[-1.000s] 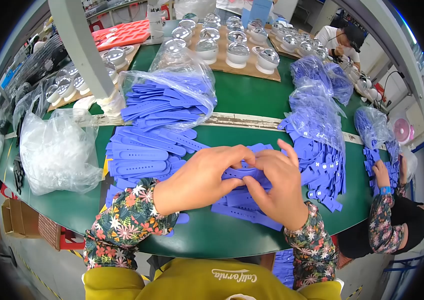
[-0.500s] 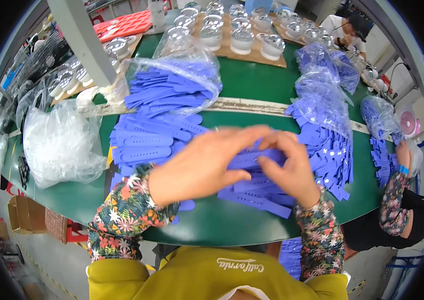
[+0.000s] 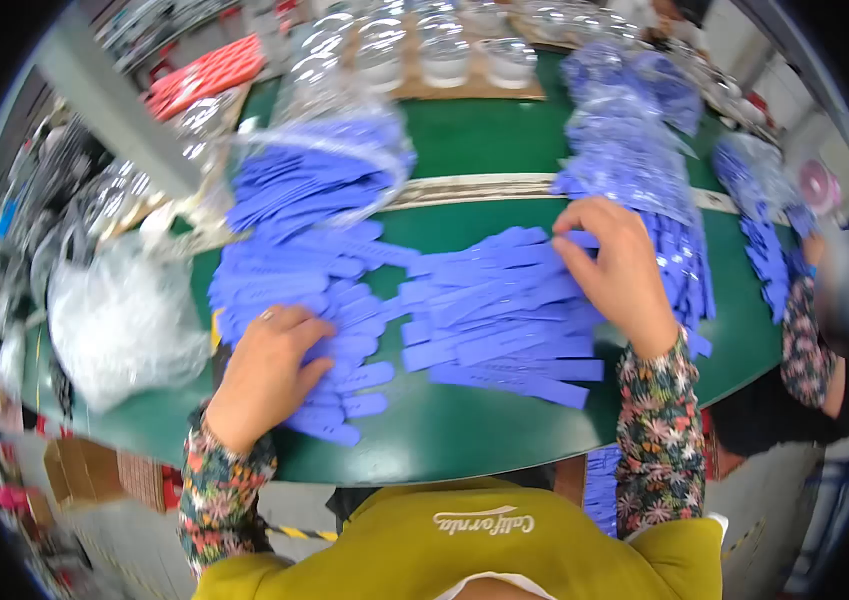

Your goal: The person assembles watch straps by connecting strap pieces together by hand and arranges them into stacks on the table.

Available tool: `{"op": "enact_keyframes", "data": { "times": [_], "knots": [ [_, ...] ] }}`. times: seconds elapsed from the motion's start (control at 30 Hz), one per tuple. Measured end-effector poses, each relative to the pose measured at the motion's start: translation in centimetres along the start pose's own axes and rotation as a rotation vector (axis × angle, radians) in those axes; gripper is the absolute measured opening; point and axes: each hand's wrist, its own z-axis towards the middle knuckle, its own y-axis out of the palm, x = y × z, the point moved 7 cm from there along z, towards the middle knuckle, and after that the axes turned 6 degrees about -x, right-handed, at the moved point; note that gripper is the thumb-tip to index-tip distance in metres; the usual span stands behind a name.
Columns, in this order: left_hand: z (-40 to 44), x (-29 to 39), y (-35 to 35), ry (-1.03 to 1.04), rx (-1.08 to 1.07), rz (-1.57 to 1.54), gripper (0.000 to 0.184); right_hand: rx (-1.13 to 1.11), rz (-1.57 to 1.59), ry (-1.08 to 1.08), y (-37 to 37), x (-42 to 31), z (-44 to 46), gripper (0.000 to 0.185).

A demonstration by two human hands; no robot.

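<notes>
You have two hands over the green table (image 3: pixel 474 210), and four heaps of blue straps lie on it. The straps overlap too much to count. Your left hand (image 3: pixel 279 370) is on the left heap (image 3: pixel 269 270), its fingers softly bent and its thumb standing away from them. Your right hand (image 3: pixel 624 275) is at the far right corner of the middle heap (image 3: pixel 504 310). Its thumb and first finger curve around one strap end, but I cannot tell if they squeeze it.

The right heap (image 3: pixel 679 255) is just beyond that hand, partly in a clear bag. The fourth heap (image 3: pixel 766 262) is farther right, near one other person's sleeve (image 3: pixel 806 335).

One big whitish bag (image 3: pixel 124 320) sits left of the left heap. At the back you can see one red tray (image 3: pixel 206 75) and at least three shiny domes (image 3: pixel 444 50) in the nearest row. The ones behind are too blurry to count. There is one pink round thing (image 3: pixel 818 186) at far right.

Your yellow shirt (image 3: pixel 394 545) has one word, "California", upside down in this view.
</notes>
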Motion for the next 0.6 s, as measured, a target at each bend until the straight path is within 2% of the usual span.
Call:
{"op": "enact_keyframes", "data": {
  "times": [0.03,0.1,0.17,0.23,0.3,0.37,0.4,0.5,0.53,0.57,0.6],
  "knots": [
    [0.2,0.2,0.1,0.051,-0.001,0.001,0.028,0.026,-0.033,0.030,-0.7,1.7,-0.1,0.012],
    [0.5,-0.8,0.2,-0.043,-0.057,-0.133,0.027,0.080,-0.118,0.088,-1.9,5.3,-0.5,0.016],
    [0.8,-1.2,-0.2,-0.004,-0.052,-0.132,0.025,0.030,-0.149,0.119,-1.7,7.8,-1.1,0.020],
    [1.2,-1.2,-0.3,0.020,-0.040,-0.125,0.024,-0.113,-0.174,0.027,-0.5,7.8,-1.2,0.024],
    [1.6,-1.3,-0.9,0.008,-0.001,-0.155,0.017,-0.139,-0.188,0.029,0.4,7.2,-1.2,0.029],
    [2.4,-0.8,-1.6,0.011,0.024,-0.157,0.014,-0.226,-0.421,0.130,1.6,6.6,-0.9,0.032],
    [2.7,-0.6,-1.9,0.002,0.049,-0.167,0.011,-0.233,-0.520,0.115,2.5,6.7,-0.6,0.028],
    [4.3,-0.1,-3.6,-0.024,0.120,-0.274,0.007,-0.222,-0.587,0.121,3.3,6.9,-0.3,0.021],
    [5.0,-0.1,-3.8,0.034,0.194,-0.400,0.007,-0.221,-0.585,0.113,3.3,6.8,-0.2,0.021],
    [5.7,0.5,-4.0,0.025,0.203,-0.404,0.007,-0.102,-0.550,0.080,2.3,6.3,-0.1,0.019],
    [6.5,1.2,-4.3,-0.001,0.240,-0.552,0.007,0.015,-0.512,0.043,1.2,5.7,0.1,0.018]
  ]
}}
